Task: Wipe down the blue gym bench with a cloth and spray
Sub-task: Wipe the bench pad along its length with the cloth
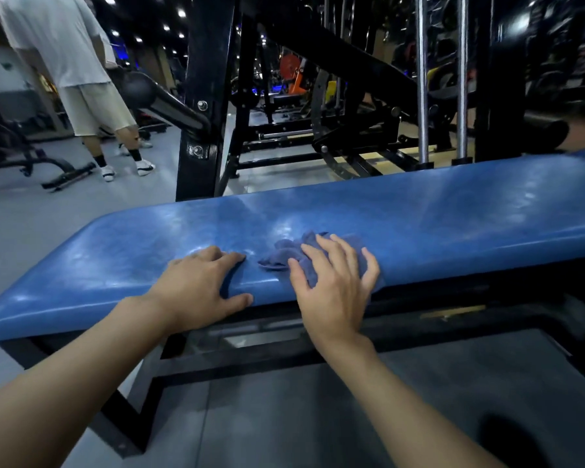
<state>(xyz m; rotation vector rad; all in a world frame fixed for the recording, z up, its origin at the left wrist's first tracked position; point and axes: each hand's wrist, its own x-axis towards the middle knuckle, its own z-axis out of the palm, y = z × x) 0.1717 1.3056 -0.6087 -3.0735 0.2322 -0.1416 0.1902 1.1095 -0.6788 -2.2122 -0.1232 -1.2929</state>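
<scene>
The blue padded gym bench (419, 217) runs across the view from lower left to upper right on a black frame. A crumpled blue cloth (284, 253) lies on the pad near its front edge. My right hand (331, 282) presses flat on the cloth with its fingers spread. My left hand (200, 285) rests on the bare pad just left of the cloth, fingers on top and thumb along the front edge. No spray bottle is in view.
A black rack upright (203, 96) stands just behind the bench, with more black machines and chrome guide rods (423, 79) beyond. A person in a white shirt and pale shorts (81, 79) stands at the far left on the grey floor (31, 214).
</scene>
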